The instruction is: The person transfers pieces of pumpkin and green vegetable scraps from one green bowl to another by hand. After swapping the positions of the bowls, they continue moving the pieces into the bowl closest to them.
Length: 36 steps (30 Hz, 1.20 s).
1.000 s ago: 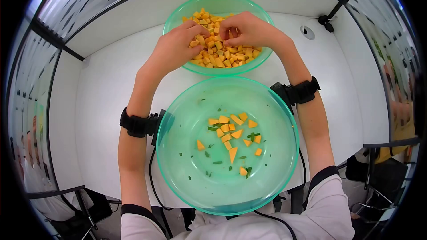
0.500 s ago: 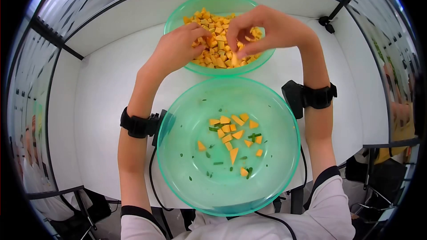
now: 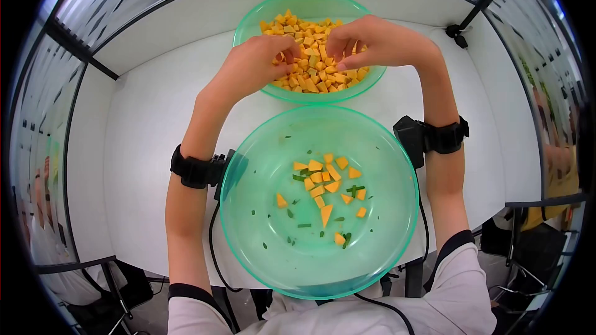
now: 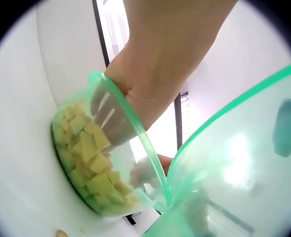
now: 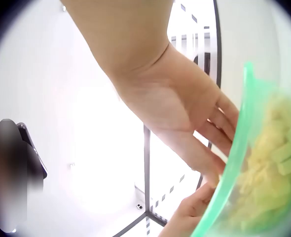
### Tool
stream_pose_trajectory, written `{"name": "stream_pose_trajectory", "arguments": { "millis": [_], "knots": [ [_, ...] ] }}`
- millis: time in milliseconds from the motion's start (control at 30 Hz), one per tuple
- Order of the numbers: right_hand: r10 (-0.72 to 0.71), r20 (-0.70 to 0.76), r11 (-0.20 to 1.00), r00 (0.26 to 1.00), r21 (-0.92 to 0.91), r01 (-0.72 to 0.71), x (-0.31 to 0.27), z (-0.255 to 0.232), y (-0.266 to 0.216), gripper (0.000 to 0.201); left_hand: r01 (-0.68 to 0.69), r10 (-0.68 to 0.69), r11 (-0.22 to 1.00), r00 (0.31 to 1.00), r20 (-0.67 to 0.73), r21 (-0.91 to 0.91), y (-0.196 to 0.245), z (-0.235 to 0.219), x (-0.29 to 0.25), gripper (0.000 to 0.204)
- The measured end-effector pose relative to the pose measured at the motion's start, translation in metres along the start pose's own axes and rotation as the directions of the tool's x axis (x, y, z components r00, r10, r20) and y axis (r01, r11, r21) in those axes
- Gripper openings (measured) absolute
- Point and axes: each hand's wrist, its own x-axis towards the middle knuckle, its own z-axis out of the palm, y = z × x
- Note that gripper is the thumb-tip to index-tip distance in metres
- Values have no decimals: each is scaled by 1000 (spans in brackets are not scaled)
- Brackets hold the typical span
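In the head view, the far green bowl [image 3: 366, 90] holds many orange cubes [image 3: 308, 80]. My left hand [image 3: 251, 65] is over its left side, fingers loosely bent among the cubes; no piece shows clearly in its grasp. Over the right side hovers my right hand [image 3: 385, 43], fingers bent and parted from the thumb. The nearer green bowl [image 3: 248, 248] has scattered orange pieces [image 3: 326, 214] and green bits [image 3: 304, 225]. Through the far bowl's wall [image 4: 135, 121], the left wrist view shows left fingers. In the right wrist view the right hand [image 5: 180, 113] has spread fingers behind the rim.
Both bowls stand on a white table [image 3: 149, 118] with low white walls [image 3: 500, 99]. Black wrist cameras [image 3: 410, 136] flank the nearer bowl, and a dark cable [image 3: 213, 254] runs down its left side. A small black item [image 3: 459, 37] lies at the back right corner.
The right hand has moved slightly back and left, and the orange piece at its fingertips no longer shows there. One more orange piece lies near the top of the nearer bowl's cluster. The left hand has shifted slightly right.
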Motion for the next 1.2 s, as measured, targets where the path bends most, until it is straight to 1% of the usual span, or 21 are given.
{"name": "stream_pose_trajectory", "arguments": {
  "millis": [67, 167, 200, 300, 400, 467, 567, 667, 767, 800, 900, 933, 1000, 1033, 1067, 1133, 1167, 1200],
  "knots": [
    [89, -43, 992, 995, -85, -93, 1, 2, 4, 20, -3, 3, 1000, 1000, -7, -6, -2, 1, 1, 14],
    [106, -41, 989, 994, -102, -110, 4, 4, 7, 20, -18, 18, 999, 1000, -3, 31, -6, 1, 2, 14],
    [106, -46, 990, 993, -84, -109, 4, 4, 4, 19, -3, 3, 1000, 1000, -4, 18, -5, 1, 2, 14],
    [45, -71, 995, 996, -83, -51, 5, 7, 7, 18, 24, -24, 1000, 1000, -1, 0, -1, 1, 2, 14],
    [96, -57, 984, 994, -142, -103, 5, 7, 3, 16, 27, -27, 1000, 1000, 7, 13, -1, 0, 2, 12],
    [100, -51, 985, 994, -137, -106, 5, 5, 5, 14, 47, -47, 999, 999, 16, 9, 0, -1, 2, 12],
    [113, -66, 981, 991, -152, -122, 3, 5, 8, 13, 18, -18, 1000, 999, 27, -13, 0, -4, 1, 12],
    [140, -52, 978, 989, -152, -147, 2, 2, 2, 15, -120, 127, 979, 991, 30, -164, -3, -16, 0, 13],
    [154, -26, 979, 988, -132, -156, -1, 0, 0, 19, -235, 286, 916, 951, 118, -326, 2, -32, -5, 14],
    [152, -15, 980, 988, -126, -152, -3, 0, -1, 20, -188, 317, 860, 925, 208, -475, 6, -36, -7, 19],
    [139, 4, 986, 990, -93, -138, -5, -1, -1, 25, -251, 457, 796, 846, 275, -550, 14, -36, -10, 21],
    [134, 10, 988, 991, -80, -133, -5, -1, -1, 27, -256, 434, 828, 856, 281, -499, 13, -34, -9, 21],
    [150, 24, 982, 988, -122, -146, -3, 1, 2, 27, -191, 276, 921, 935, 222, -340, 7, -27, -6, 20],
    [158, 29, 978, 987, -143, -152, -2, 2, 2, 27, -148, 199, 954, 963, 181, -259, 5, -23, -4, 19],
    [166, 38, 975, 985, -155, -158, -1, 2, 1, 25, -148, 170, 976, 976, 135, -161, 3, -22, -3, 18],
    [183, 55, 969, 982, -178, -170, 1, 3, -1, 23, -75, 74, 997, 996, 44, 29, -7, -12, -3, 19],
    [173, 37, 971, 984, -176, -164, 2, 3, 0, 21, -29, 31, 992, 999, -10, 121, -10, -9, -3, 19],
    [163, 19, 972, 986, -173, -157, 4, 4, 1, 19, 2, -6, 993, 1000, 28, 117, -9, -11, -2, 22]
  ]
}}
